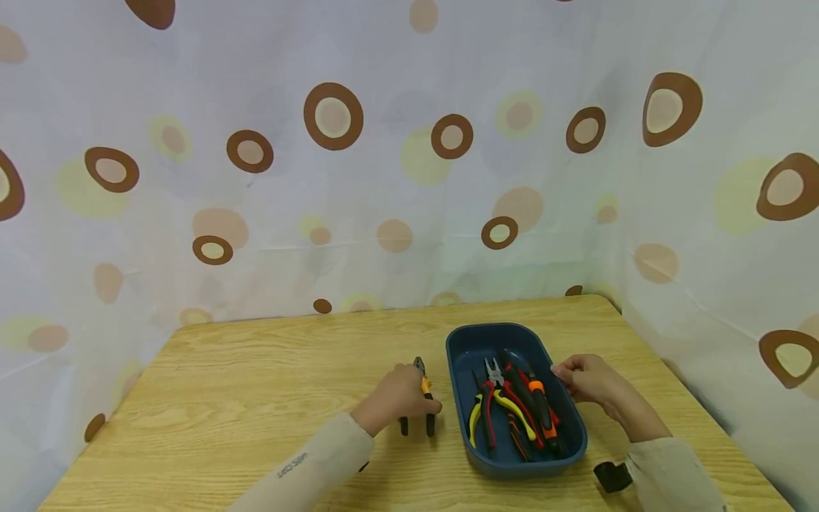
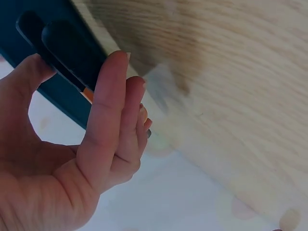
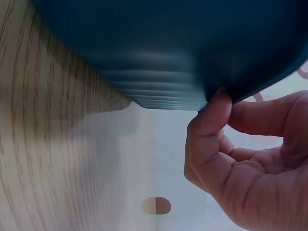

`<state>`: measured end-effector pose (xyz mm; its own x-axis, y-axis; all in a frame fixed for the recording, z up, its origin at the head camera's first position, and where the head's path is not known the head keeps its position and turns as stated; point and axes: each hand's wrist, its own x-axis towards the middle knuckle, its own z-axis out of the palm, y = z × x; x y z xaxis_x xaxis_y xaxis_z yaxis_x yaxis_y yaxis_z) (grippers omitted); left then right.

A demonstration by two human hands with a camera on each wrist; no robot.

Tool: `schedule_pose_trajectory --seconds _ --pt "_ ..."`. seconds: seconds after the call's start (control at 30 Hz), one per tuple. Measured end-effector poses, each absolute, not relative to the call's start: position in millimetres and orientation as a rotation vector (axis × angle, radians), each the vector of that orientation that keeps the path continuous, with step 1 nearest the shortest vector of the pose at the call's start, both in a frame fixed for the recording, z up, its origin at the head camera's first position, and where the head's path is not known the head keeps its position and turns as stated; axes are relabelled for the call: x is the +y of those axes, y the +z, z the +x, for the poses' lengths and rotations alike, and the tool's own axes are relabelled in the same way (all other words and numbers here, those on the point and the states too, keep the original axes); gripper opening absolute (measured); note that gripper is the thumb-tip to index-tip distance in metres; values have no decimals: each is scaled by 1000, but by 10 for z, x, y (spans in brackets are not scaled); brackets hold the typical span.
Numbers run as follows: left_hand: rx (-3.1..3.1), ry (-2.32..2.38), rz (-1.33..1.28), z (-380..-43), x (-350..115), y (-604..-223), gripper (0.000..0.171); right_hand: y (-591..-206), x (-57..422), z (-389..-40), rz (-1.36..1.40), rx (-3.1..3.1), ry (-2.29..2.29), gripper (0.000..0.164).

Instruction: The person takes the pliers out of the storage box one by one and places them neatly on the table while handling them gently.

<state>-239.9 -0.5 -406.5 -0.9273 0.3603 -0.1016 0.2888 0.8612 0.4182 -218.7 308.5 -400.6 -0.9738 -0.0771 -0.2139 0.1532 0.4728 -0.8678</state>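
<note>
My left hand (image 1: 398,397) grips a pair of pliers (image 1: 430,424) with black and orange handles, just left of a dark blue bin (image 1: 525,469). In the left wrist view the thumb and fingers lie on either side of the two black handles (image 2: 72,48), while the fingers mostly cover the head. On the bin's other side, my right hand (image 1: 591,384) pinches the rim between thumb and index finger, as the right wrist view shows. Inside the bin lie several tools, among them combination pliers with red and black handles (image 1: 494,373) and yellow-black handles (image 1: 515,412).
The wooden table (image 1: 269,384) reaches back to a white curtain (image 1: 358,192) with brown and yellow circles. More of that curtain hangs along the right side. A black strap piece (image 1: 612,476) is at the right wrist. An orange-and-black handled tool (image 1: 540,405) lies in the bin's right half.
</note>
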Motion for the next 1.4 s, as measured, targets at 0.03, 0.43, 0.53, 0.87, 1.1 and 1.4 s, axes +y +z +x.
schedule_pose_trajectory --seconds 0.03,0.43,0.53,0.87,1.1,1.4 --pt "2864 587 502 -2396 8 -4082 39 -4003 3087 -2185 66 2496 -1505 30" --pt "2889 508 585 -2376 141 -4188 48 -3986 3087 -2181 49 2488 -1518 30" --pt "2885 519 587 -2377 165 -4210 49 -3978 3085 -2179 43 2491 -1514 30" --pt "2929 397 576 -2366 239 -4191 53 -3984 3083 -2177 35 2490 -1504 28" --pt "2907 381 478 -2359 277 -4202 36 -3984 3075 -2170 51 2488 -1505 28" --pt "2871 445 436 -2362 270 -4224 39 -3983 3073 -2182 49 2493 -1492 31"
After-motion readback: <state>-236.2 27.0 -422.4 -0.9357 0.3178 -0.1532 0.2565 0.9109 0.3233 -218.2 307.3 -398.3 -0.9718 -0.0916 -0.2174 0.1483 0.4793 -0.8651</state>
